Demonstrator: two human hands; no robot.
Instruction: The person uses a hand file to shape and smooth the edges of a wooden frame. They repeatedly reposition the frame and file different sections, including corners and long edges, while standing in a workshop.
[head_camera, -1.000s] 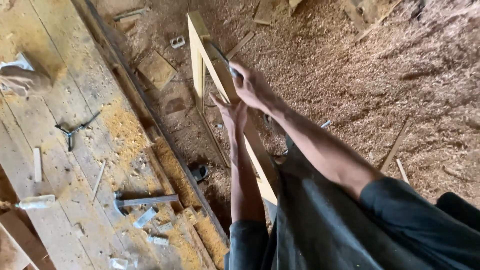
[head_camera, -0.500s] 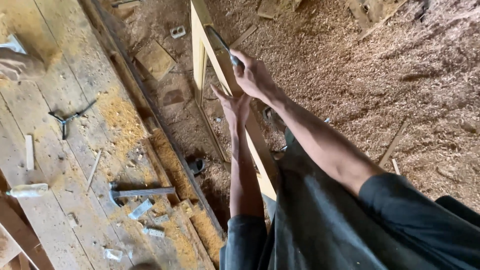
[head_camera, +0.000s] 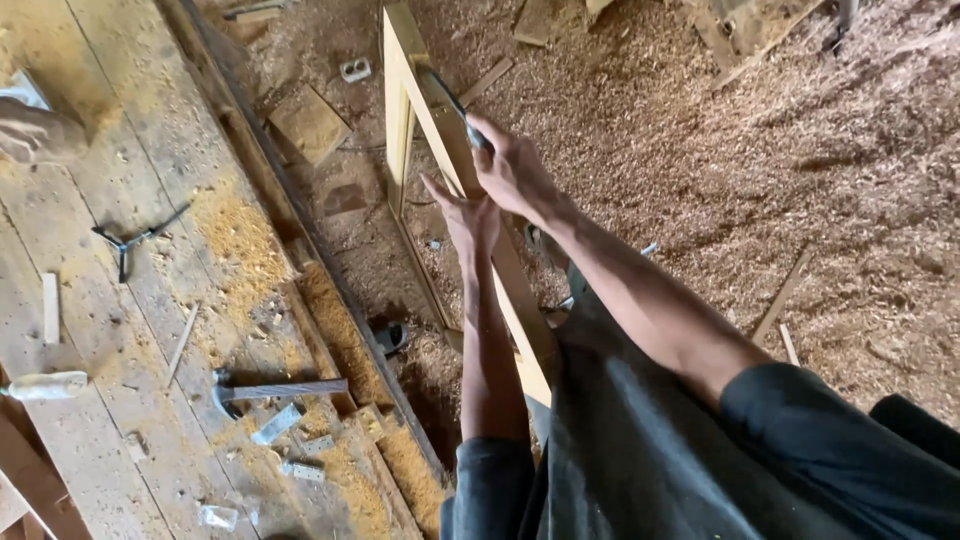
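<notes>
2 hands work the pale wooden frame (head_camera: 470, 200) standing over the sawdust floor (head_camera: 720, 150): the left hand (head_camera: 462, 212) presses flat, fingers spread, steadying its rail, while the right hand (head_camera: 512, 165) grips a slim metal tool (head_camera: 450, 100), seemingly mid-trimming, needing firm bracing.

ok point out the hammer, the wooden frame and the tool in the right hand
hammer (head_camera: 285, 390): head view, middle of its handle, lying on the plank workbench.
wooden frame (head_camera: 403, 100): head view, its pale upper left rail.
tool in the right hand (head_camera: 447, 95): head view, the dark blade beyond the fingers.
</notes>
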